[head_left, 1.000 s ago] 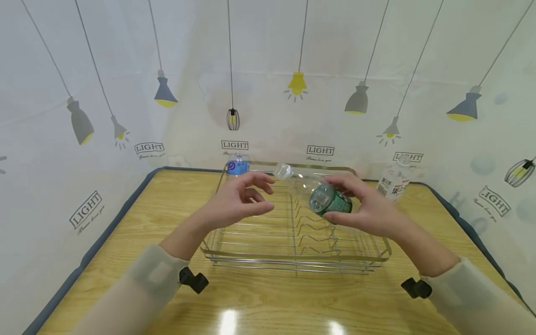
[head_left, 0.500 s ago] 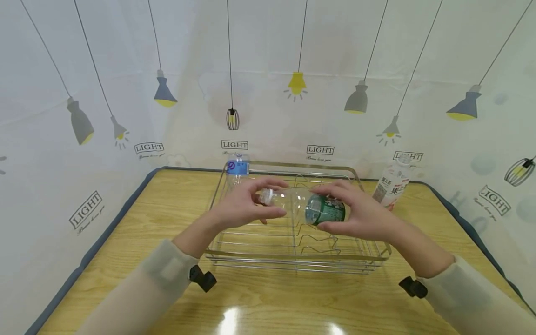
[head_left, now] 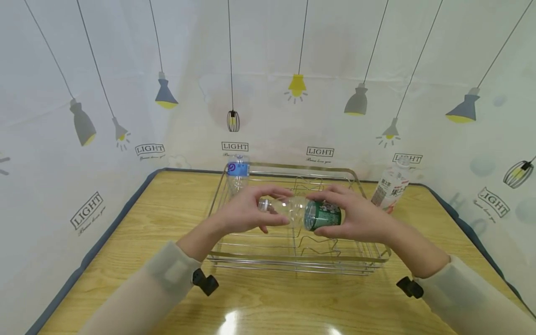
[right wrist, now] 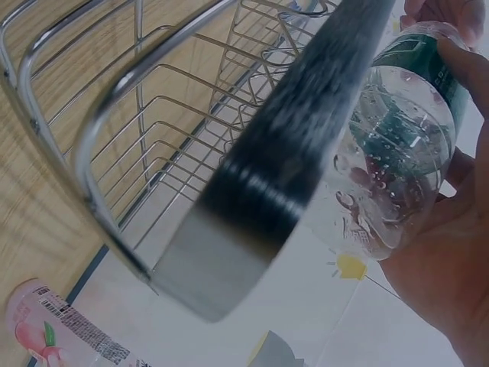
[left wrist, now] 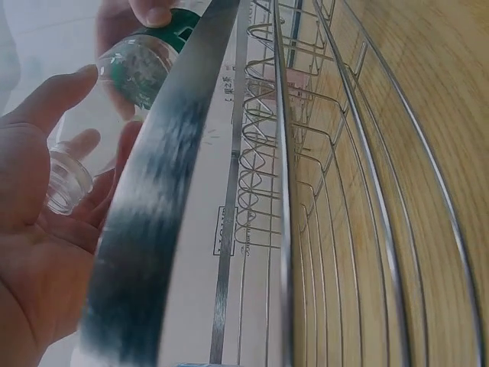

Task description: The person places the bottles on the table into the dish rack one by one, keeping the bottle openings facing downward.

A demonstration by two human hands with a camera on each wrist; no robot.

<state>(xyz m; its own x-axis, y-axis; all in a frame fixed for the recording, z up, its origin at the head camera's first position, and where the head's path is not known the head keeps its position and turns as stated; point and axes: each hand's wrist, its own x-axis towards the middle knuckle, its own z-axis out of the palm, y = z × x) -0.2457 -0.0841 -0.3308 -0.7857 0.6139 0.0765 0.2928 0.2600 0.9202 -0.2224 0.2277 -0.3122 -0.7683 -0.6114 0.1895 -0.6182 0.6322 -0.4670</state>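
The green-labelled bottle was gripped at its label by the right hand. Its neck was encircled by the curled fingers and thumb of the left hand. The long axis was held roughly horizontal, with the mouth pointed toward the worktop's left edge and the base toward its right. The bottle was placed between both palms, its shoulder left uncovered. Transparent plastic and a dark green printed label were noted. The bottle was held over the wire rack. A blue-labelled bottle was observed at the rack's far left corner; a white-and-pink bottle was observed near the worktop's far right corner.
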